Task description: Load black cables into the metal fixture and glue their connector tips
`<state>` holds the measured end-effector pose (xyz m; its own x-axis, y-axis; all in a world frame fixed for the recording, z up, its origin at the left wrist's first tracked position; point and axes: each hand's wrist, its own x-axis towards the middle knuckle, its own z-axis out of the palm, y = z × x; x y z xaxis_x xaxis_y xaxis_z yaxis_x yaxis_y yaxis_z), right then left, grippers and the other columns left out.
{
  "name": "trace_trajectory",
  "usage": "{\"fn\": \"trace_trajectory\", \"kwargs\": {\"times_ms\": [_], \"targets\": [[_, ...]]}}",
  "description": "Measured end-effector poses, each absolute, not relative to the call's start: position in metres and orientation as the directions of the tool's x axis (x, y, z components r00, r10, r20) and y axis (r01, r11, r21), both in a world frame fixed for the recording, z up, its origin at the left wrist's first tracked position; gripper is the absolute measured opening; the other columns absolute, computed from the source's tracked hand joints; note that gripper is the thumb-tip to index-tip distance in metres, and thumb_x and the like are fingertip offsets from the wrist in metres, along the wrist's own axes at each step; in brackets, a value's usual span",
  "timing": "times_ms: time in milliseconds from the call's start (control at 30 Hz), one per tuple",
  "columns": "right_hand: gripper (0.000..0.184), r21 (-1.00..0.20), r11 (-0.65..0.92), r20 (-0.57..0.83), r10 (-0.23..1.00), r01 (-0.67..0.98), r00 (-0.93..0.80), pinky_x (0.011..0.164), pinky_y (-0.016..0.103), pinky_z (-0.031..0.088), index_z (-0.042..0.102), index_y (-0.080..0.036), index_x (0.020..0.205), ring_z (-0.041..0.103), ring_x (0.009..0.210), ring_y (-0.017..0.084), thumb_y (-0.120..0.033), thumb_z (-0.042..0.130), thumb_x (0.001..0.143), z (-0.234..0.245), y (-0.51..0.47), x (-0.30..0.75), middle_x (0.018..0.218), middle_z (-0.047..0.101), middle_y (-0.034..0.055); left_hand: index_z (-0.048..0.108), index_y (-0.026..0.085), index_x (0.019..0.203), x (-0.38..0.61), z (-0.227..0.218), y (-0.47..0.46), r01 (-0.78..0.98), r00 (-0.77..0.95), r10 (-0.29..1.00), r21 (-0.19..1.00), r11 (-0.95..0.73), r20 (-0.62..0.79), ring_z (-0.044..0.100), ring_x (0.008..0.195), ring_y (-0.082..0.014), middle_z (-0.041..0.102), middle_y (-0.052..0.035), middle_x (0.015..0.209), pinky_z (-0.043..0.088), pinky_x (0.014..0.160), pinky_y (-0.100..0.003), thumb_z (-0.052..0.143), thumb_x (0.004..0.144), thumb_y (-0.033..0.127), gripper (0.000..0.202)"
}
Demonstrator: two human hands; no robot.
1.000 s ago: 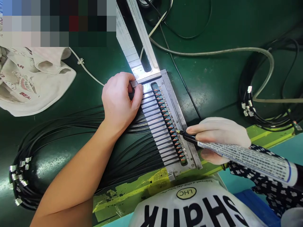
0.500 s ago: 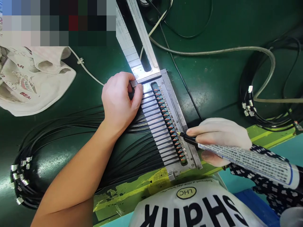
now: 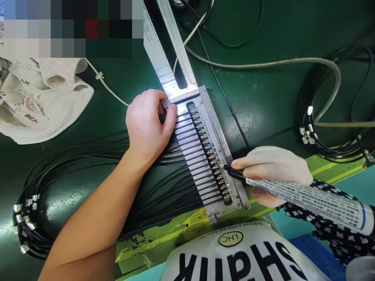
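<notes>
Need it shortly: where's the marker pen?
Head view, right side: the marker pen sits in the gloved right hand, its tip beside the cable connectors on the metal fixture.

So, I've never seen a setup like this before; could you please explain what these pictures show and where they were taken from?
This view comes from a camera worn on the person's head, looking down at their hands. On the green bench sits a long metal jig, with black cables laid side by side across it. Their small coloured ends form a neat row. The bare left hand is curled at the jig's top end, over the cables. The gloved right hand holds a marker, its tip right by that row, though I cannot tell if it touches. Nearby lie a white printed cloth and a coil of black cable with metal ends.
</notes>
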<state>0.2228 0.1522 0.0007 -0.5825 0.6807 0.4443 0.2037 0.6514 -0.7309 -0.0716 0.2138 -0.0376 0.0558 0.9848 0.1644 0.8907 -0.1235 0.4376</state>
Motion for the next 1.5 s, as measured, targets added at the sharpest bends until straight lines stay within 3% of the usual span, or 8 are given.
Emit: {"fn": "trace_trajectory", "kwargs": {"times_ms": [300, 700, 900, 1100, 1500], "targets": [[0.016, -0.741, 0.648, 0.459, 0.678, 0.174, -0.574, 0.062, 0.034, 0.064, 0.067, -0.018, 0.099, 0.075, 0.073, 0.021, -0.023, 0.069, 0.083, -0.0019, 0.1544, 0.2214, 0.098, 0.078, 0.0132, 0.059, 0.022, 0.109, -0.0717, -0.0372, 0.2149, 0.906, 0.071, 0.986, 0.404, -0.127, 0.149, 0.064, 0.101, -0.0257, 0.062, -0.0051, 0.093, 0.049, 0.086, -0.047, 0.045, 0.097, 0.046, 0.030], [0.013, -0.757, 0.630, 0.450, 0.694, 0.172, -0.562, 0.064, 0.032, 0.061, 0.068, -0.014, 0.097, 0.074, 0.077, 0.019, -0.020, 0.067, 0.085, -0.0011, 0.1547, 0.2207, 0.099, 0.077, 0.0168, 0.060, 0.027, 0.112, -0.0713, -0.0364, 0.2120, 0.873, 0.041, 0.990, 0.476, -0.102, 0.136, 0.064, 0.109, -0.0277, 0.066, -0.0048, 0.099, 0.048, 0.095, -0.046, 0.053, 0.096, 0.040, 0.022], [0.013, -0.747, 0.639, 0.463, 0.697, 0.183, -0.547, 0.065, 0.031, 0.061, 0.068, -0.017, 0.097, 0.074, 0.077, 0.019, -0.023, 0.068, 0.085, -0.0026, 0.1542, 0.2190, 0.098, 0.078, 0.0135, 0.060, 0.026, 0.112, -0.0717, -0.0380, 0.2128, 0.883, 0.057, 0.985, 0.452, -0.126, 0.165, 0.064, 0.106, -0.0281, 0.066, -0.0053, 0.097, 0.049, 0.091, -0.046, 0.053, 0.096, 0.038, 0.021], [0.015, -0.753, 0.637, 0.477, 0.702, 0.167, -0.529, 0.065, 0.031, 0.061, 0.068, -0.014, 0.097, 0.075, 0.078, 0.019, -0.022, 0.069, 0.085, -0.0035, 0.1531, 0.2178, 0.097, 0.077, 0.0158, 0.060, 0.025, 0.111, -0.0719, -0.0382, 0.2134, 0.891, 0.060, 0.985, 0.437, -0.126, 0.162, 0.064, 0.103, -0.0285, 0.065, -0.0063, 0.096, 0.048, 0.088, -0.046, 0.053, 0.096, 0.036, 0.020], [0.016, -0.749, 0.641, 0.446, 0.676, 0.169, -0.587, 0.065, 0.034, 0.063, 0.068, -0.017, 0.101, 0.075, 0.079, 0.021, -0.026, 0.066, 0.088, -0.0026, 0.1549, 0.2225, 0.100, 0.077, 0.0156, 0.059, 0.027, 0.110, -0.0740, -0.0402, 0.2134, 0.880, 0.061, 0.986, 0.458, -0.128, 0.158, 0.065, 0.104, -0.0272, 0.065, -0.0046, 0.096, 0.049, 0.092, -0.046, 0.059, 0.094, 0.036, 0.019]]}}
